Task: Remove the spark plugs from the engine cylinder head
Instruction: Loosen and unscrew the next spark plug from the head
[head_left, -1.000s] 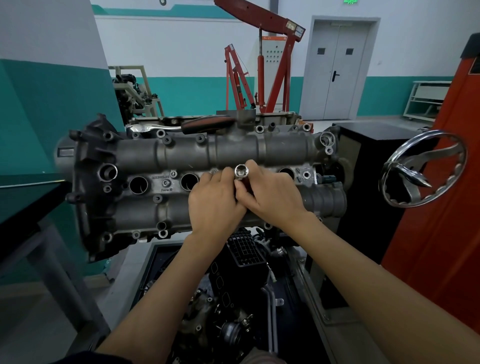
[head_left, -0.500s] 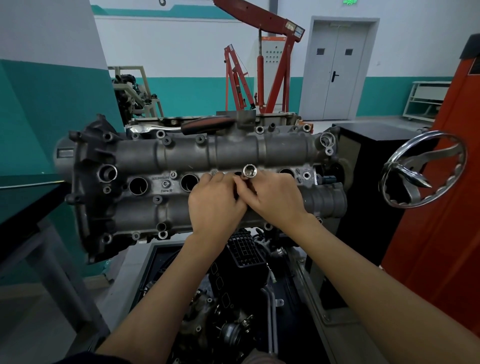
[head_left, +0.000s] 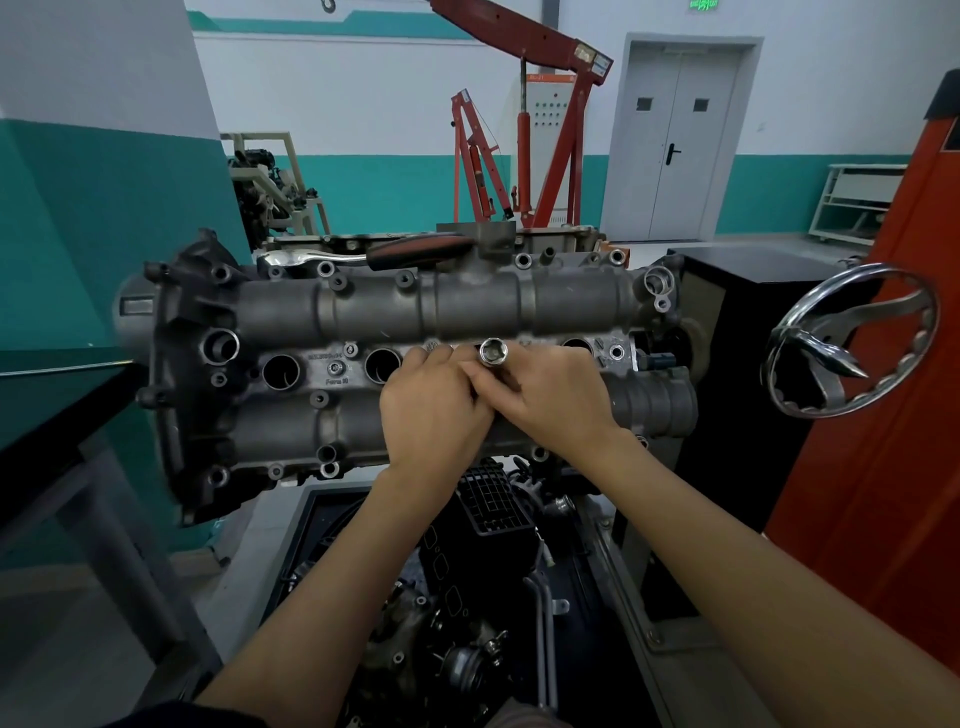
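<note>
A grey engine cylinder head (head_left: 467, 306) lies across the view on a stand, with round spark plug wells along its middle. Two wells (head_left: 280, 371) stand bare at the left and one shows at the right (head_left: 576, 345). A chrome spark plug socket (head_left: 493, 352) sticks up from between my hands, its hollow end toward me. My right hand (head_left: 550, 395) grips the socket's shaft. My left hand (head_left: 434, 405) curls round the same shaft from the left, fingers touching the right hand. The well under my hands is hidden.
A ratchet with a red-black handle (head_left: 415, 248) lies on the far edge of the head. A chrome handwheel (head_left: 852, 338) sits at the right beside an orange cabinet (head_left: 893, 415). A dark table (head_left: 47, 400) is at the left, engine parts (head_left: 467, 597) below.
The socket has shifted slightly between my hands, first right and up, then back a little; both hands stay clasped round it at the same well.
</note>
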